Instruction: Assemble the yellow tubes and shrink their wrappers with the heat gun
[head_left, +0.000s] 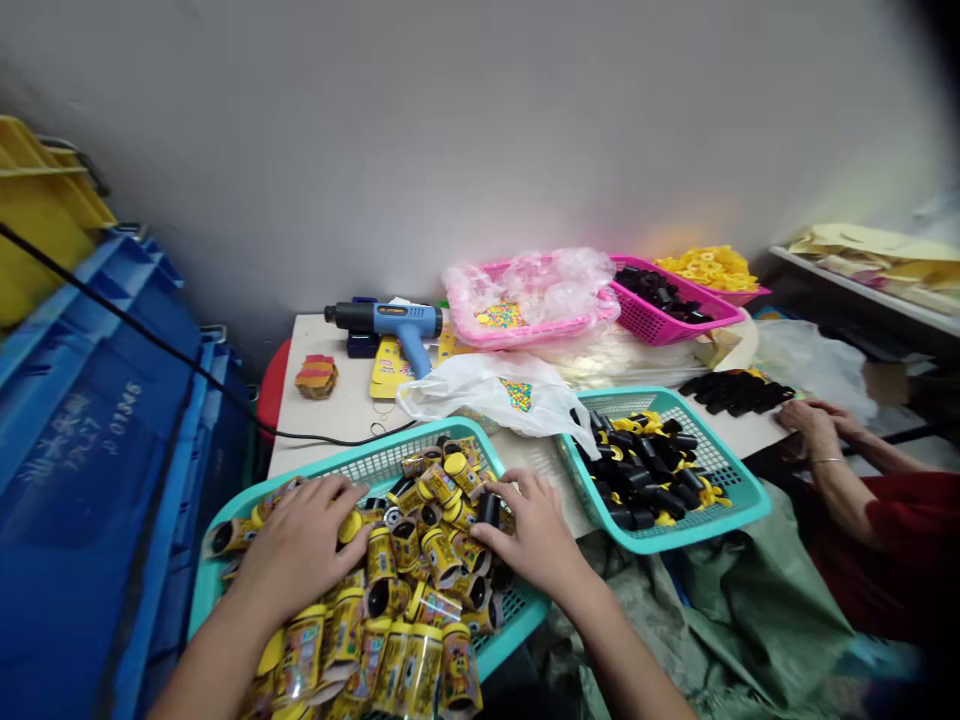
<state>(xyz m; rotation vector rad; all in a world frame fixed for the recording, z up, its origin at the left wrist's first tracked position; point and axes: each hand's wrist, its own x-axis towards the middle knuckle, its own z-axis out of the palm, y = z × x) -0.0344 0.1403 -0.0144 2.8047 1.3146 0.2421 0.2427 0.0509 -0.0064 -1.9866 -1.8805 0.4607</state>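
Though numerous, yellow containers [381, 555] between hands [307, 540] [536, 530].

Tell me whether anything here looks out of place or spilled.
One mild oddity: the crumpled white plastic bag has a corner draped over the rim of the turquoise mesh basket holding black and yellow plastic pieces, partly covering its contents. No spill stands out.

The yellow jars [422, 665] look glossy, their basket [517, 638] smooth plastic, the wall [375, 150] matt.
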